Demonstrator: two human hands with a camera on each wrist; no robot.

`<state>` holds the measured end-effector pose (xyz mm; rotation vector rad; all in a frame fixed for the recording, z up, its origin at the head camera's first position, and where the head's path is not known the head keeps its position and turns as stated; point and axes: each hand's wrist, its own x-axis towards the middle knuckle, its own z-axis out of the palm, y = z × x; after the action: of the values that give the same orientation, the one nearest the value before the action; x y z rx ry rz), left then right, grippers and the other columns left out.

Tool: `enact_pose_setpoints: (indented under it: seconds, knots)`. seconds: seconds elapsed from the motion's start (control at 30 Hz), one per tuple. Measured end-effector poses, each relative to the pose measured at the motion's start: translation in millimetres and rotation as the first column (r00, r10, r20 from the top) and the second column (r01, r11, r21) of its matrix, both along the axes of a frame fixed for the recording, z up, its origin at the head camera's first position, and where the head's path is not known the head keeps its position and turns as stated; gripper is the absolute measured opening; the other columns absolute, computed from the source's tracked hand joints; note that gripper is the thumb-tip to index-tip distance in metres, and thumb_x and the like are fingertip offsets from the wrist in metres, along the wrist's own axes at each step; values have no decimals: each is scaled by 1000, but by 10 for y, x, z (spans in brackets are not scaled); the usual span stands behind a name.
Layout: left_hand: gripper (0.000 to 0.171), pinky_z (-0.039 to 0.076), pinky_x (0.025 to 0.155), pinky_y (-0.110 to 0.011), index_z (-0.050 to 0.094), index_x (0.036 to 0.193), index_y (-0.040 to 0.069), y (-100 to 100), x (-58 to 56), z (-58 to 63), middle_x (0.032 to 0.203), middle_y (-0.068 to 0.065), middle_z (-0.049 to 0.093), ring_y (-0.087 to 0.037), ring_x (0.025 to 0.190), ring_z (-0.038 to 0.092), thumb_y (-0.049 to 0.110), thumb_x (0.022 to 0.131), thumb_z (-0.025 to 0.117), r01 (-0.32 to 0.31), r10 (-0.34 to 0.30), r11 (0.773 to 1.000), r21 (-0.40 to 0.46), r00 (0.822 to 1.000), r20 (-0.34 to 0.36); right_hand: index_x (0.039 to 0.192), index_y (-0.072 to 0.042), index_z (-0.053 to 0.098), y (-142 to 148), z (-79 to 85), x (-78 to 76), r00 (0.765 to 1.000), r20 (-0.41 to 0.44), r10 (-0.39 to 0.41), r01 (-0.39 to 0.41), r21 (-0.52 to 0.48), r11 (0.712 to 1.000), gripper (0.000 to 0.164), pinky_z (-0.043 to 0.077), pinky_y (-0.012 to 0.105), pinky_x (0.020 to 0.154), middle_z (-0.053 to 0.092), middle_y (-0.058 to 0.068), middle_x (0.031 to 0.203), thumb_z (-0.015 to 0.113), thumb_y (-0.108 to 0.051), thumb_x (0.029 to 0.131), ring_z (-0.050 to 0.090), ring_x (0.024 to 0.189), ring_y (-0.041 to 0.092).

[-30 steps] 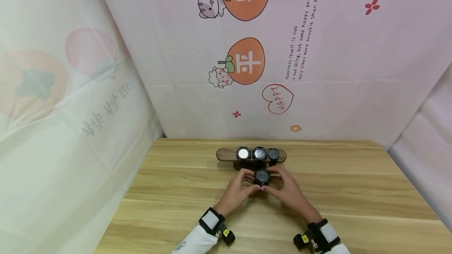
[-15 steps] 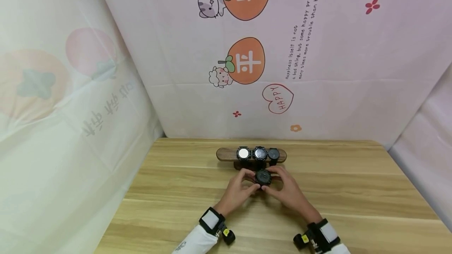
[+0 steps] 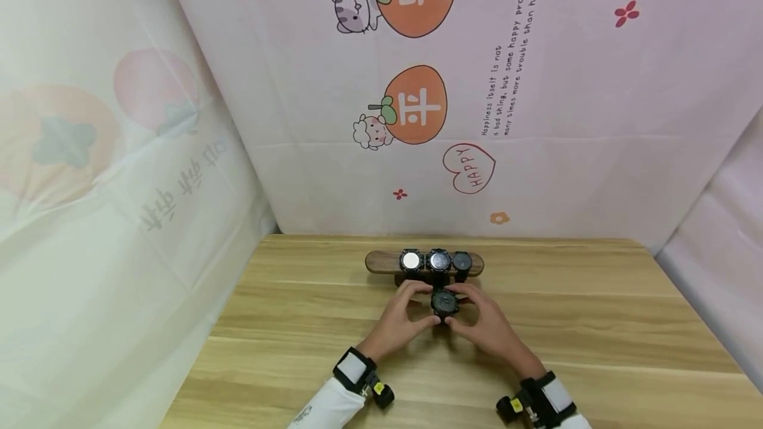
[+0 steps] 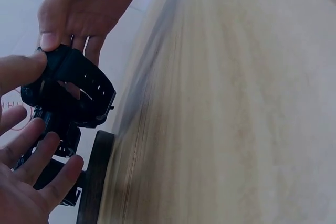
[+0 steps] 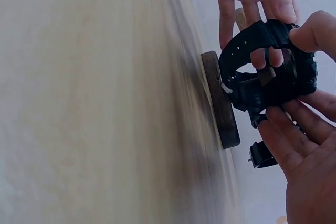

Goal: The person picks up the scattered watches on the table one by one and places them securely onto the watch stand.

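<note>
A black wristwatch [image 3: 444,303], its strap closed in a loop, is held face up between both hands just in front of a wooden watch stand [image 3: 380,261]. My left hand [image 3: 398,324] pinches the case's left side, thumb near and fingers far. On the other side my right hand [image 3: 490,327] grips it the same way. Both wrist views show the looped strap [image 4: 86,85] hanging below the case, off the tabletop. Several remaining fingers of each hand are spread beside the watch.
Three more watches sit on the stand's bar: one with a bright white face [image 3: 411,260], a middle one [image 3: 439,259] and a smaller dark one [image 3: 461,261]. Behind the wooden table [image 3: 566,310] hangs a printed white cloth [image 3: 334,177]; more cloth drapes at both sides.
The held watch has shifted very slightly right and toward the person. My left hand's fingers have spread a little wider around it. The watches on the stand have not moved.
</note>
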<state>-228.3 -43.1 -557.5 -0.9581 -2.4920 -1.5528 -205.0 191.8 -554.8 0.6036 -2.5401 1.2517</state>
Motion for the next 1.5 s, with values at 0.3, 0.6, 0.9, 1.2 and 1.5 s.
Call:
enact_pose_setpoints:
  seconds: [0.3, 0.6, 0.9, 1.2, 1.5]
  knots:
    - [70, 49, 120, -39, 53, 155, 15, -4, 11, 17, 155, 0, 54, -21, 144, 53, 26, 94, 85, 31, -30, 998, -57, 999, 19, 144, -17, 63, -4, 20, 21, 999, 0, 34, -34, 0, 999, 63, 59, 58, 102, 65, 11, 145, 89, -13, 87, 67, 125, 34]
    - [72, 44, 124, -43, 53, 155, 17, -4, 26, -12, 155, 1, 54, -20, 145, 52, 27, 92, 86, 18, -17, 995, -94, 1000, 5, 144, -20, 63, -2, 29, 42, 998, 16, 66, -66, -5, 998, 68, 59, 56, 106, 64, 10, 147, 90, -9, 83, 63, 131, 31]
    - [70, 52, 116, -35, 54, 153, 17, 13, 41, -40, 153, -1, 52, -22, 142, 53, 21, 92, 87, 46, -45, 999, -27, 998, 38, 146, -26, 61, 13, 11, 62, 997, 42, 68, -68, 4, 998, 70, 57, 57, 107, 62, 7, 150, 89, -10, 84, 61, 135, 32]
    - [68, 54, 114, -31, 55, 150, 20, 12, 37, -47, 151, -2, 53, -19, 140, 54, 19, 91, 88, 45, -45, 999, 7, 999, 21, 148, -27, 60, 19, 28, 58, 995, 56, 85, -85, 0, 996, 69, 56, 59, 109, 60, 8, 152, 89, -14, 86, 60, 136, 33]
    - [63, 57, 109, -28, 57, 148, 19, 9, 39, -34, 149, -3, 53, -18, 137, 57, 17, 92, 86, 61, -64, 997, 52, 996, 59, 148, -19, 60, 90, 84, 15, 993, 30, 114, -114, -2, 993, 54, 55, 64, 106, 61, 12, 151, 79, -26, 98, 63, 132, 37]
